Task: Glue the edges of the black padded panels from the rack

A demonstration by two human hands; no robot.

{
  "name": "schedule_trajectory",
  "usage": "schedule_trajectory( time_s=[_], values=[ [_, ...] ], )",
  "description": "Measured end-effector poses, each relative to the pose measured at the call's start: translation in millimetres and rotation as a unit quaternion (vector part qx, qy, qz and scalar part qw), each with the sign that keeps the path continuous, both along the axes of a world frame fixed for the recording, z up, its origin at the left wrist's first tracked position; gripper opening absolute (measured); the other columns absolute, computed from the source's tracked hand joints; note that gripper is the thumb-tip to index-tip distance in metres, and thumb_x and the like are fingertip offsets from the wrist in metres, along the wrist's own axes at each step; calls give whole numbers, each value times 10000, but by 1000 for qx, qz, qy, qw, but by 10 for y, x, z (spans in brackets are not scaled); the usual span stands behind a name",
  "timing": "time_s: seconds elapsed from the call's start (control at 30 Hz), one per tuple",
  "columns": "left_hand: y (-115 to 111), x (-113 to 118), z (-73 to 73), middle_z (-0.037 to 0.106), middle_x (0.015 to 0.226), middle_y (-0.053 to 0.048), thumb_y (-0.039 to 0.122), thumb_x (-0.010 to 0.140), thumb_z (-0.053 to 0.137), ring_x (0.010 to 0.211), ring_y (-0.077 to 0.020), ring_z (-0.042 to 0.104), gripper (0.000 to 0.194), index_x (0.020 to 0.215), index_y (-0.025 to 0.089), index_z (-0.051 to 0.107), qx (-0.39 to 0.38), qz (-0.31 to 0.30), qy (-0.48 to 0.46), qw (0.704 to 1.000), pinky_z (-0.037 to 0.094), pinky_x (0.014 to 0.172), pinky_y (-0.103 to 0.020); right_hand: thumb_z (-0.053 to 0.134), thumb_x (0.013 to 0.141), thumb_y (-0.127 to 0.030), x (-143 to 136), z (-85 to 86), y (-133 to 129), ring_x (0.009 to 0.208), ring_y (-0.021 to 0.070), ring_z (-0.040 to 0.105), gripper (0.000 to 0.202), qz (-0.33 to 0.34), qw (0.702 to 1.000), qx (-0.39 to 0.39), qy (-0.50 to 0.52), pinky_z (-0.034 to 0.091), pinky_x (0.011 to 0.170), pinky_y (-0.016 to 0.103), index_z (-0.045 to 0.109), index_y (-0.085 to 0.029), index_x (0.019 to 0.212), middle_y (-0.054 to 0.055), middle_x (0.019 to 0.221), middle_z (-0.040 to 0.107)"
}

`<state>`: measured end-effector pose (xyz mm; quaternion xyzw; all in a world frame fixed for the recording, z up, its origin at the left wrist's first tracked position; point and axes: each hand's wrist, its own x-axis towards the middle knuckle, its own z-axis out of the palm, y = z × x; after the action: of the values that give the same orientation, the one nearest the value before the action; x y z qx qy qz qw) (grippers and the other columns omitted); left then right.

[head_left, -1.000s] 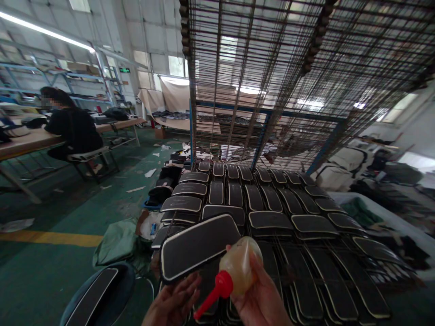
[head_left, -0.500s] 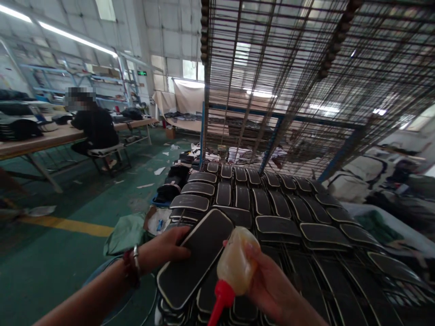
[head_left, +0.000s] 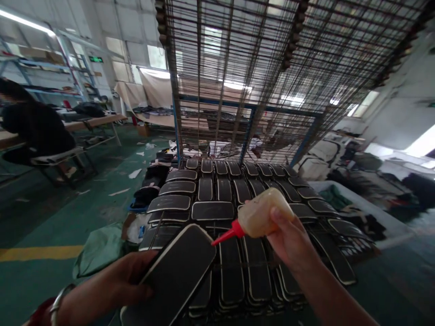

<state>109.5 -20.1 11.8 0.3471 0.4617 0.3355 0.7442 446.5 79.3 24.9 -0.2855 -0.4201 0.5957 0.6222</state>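
Note:
My left hand (head_left: pixel 132 278) grips a flat black panel (head_left: pixel 180 276) with rounded corners and a pale edge line, thumb on top and fingers underneath. My right hand (head_left: pixel 288 231) is wrapped around a translucent, yellowish squeeze bottle (head_left: pixel 260 215), tilted on its side. Its red nozzle (head_left: pixel 226 235) points left, and the tip is at the panel's upper right corner; whether it touches cannot be made out. Beneath and beyond lie many similar black panels (head_left: pixel 212 210) in rows, several of them stacked.
A wire mesh rack (head_left: pixel 251 59) slants over the panels' far side. To the left are a green cloth bag (head_left: pixel 100 249) and paper scraps on the green floor. A person in black (head_left: pixel 37 127) sits at a long table. White bags (head_left: pixel 319 156) stand at the right.
The bottle has swung from nozzle-down to sideways, its tip now at the panel's corner. The panel and my left hand have moved lower left. The camera view has turned right.

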Motion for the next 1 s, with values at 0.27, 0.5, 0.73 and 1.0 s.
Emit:
schedule_trajectory(
  time_s=[0.27,0.5,0.73,1.0],
  values=[
    [-2,-93,-102,813,865,-92,-15,709,798,985,-417,778,492,1117,260,796,-20,9,-20,1000,589,963,-607,974,706,-478,-20,-160,-61,895,286,736,469,-38,999,-33,-15,635,845,425,786,-195,1030,101,966,786],
    [-47,-43,-178,838,926,-87,-115,606,749,930,-450,790,848,1342,297,673,-55,64,-72,994,605,889,-669,1009,670,-413,-126,-266,-79,728,190,709,425,-93,990,-83,65,626,608,258,788,-209,970,36,870,764],
    [-51,13,-195,819,868,-114,21,702,824,872,-405,797,450,1104,220,789,-36,35,-41,998,630,834,-547,981,716,-361,-151,-337,-146,753,176,708,341,-100,989,-88,63,625,622,233,784,-207,949,36,888,767],
    [-74,102,-163,820,852,-125,3,647,871,819,-405,802,432,1037,177,802,-51,93,-55,993,656,750,-514,997,691,-407,-237,-385,-353,788,188,731,366,-74,990,-105,53,638,676,250,809,-248,961,45,912,787]
  ],
)
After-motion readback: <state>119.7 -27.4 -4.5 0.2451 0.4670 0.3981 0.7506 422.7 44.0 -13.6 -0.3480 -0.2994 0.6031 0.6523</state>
